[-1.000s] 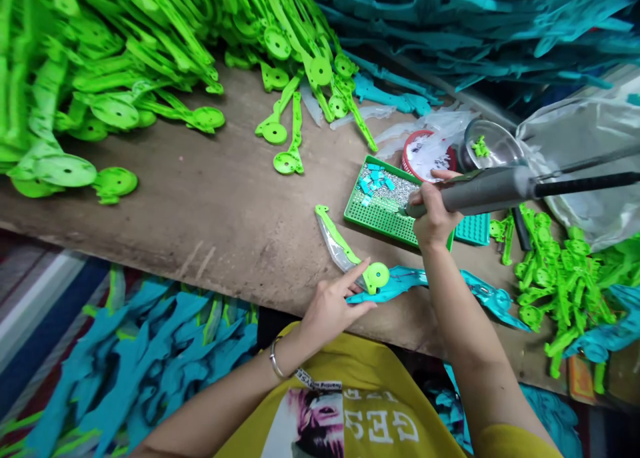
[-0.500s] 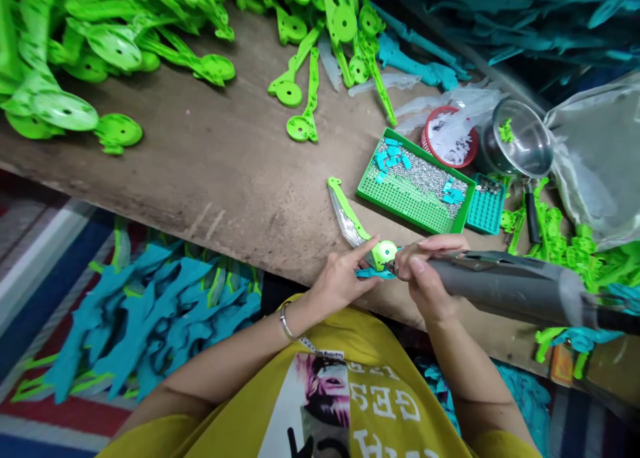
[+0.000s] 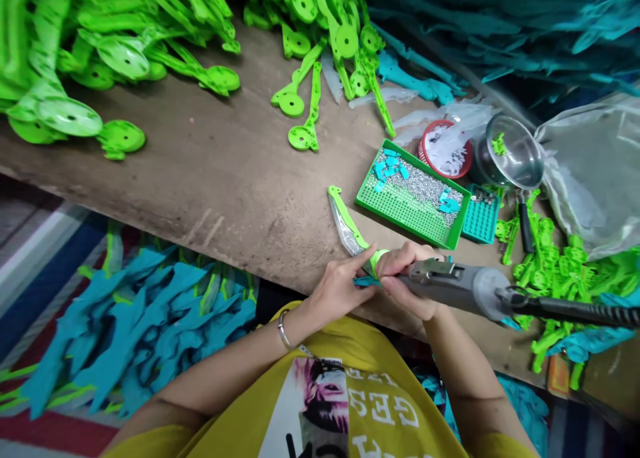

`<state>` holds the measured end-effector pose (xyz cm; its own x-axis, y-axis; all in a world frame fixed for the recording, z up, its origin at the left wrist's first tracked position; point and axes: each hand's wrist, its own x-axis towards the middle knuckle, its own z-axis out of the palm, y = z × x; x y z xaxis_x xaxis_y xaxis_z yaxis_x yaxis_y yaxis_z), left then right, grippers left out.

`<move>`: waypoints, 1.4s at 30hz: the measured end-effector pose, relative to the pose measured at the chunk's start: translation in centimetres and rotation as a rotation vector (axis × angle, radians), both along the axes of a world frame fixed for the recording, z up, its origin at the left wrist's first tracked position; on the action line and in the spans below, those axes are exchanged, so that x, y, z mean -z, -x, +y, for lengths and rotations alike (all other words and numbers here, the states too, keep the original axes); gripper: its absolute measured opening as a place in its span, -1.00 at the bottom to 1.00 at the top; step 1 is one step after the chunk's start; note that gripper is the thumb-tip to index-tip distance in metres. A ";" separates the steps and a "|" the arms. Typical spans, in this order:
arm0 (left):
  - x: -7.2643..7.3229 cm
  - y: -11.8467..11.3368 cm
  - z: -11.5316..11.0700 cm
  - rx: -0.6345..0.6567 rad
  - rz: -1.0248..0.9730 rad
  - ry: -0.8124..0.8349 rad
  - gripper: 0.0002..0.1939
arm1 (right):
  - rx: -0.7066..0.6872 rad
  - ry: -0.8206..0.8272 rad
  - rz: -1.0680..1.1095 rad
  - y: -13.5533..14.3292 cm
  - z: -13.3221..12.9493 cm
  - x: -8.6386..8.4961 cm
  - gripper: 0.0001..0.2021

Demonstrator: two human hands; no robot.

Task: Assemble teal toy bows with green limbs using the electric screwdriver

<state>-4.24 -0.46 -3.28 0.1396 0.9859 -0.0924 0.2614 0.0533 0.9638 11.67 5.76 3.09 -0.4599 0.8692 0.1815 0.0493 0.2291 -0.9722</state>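
Observation:
Closed around a grey electric screwdriver, my right hand is near its tip, which my fingers hide. My left hand grips a plastic assembly at the table's front edge. This piece has a lime-green curved arm with a clear, shiny strip along it, and some teal plastic shows beneath my left fingers. Both hands meet over its round end, mostly covered by my right hand. Just beyond the hands lies a green perforated tray of small metal screws and little teal parts.
Lime-green plastic parts are heaped at the back left, teal parts at the back right. A red basket, a metal bowl and a small teal tray stand on the right. Teal-and-green assemblies lie below the table, left.
The screwdriver's rear has swung toward me and its body is tilted more upright. My right hand has shifted slightly left, now covering the round green end. My left hand keeps its grip.

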 end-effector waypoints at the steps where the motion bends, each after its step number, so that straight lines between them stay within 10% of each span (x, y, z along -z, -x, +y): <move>1: 0.0 0.0 0.0 -0.004 -0.006 -0.004 -0.25 | -0.075 0.004 0.021 -0.1 0.6 -0.4 -0.79; 3: -0.1 -0.2 0.0 -0.009 0.006 -0.003 -0.26 | -0.115 -0.016 0.139 0.0 2.1 -1.1 -0.81; 11: 0.4 -0.5 -0.2 -0.018 0.144 -0.161 -0.10 | 0.589 -0.233 0.365 1.9 10.5 1.1 -0.72; 18: 0.6 -0.6 -0.3 -0.021 0.162 -0.156 -0.12 | 0.637 -0.180 0.249 2.1 12.3 3.4 -0.67; 42: 0.9 -0.9 -0.3 -0.032 0.168 -0.183 -0.06 | 0.583 -0.172 0.200 2.3 13.3 3.5 -0.72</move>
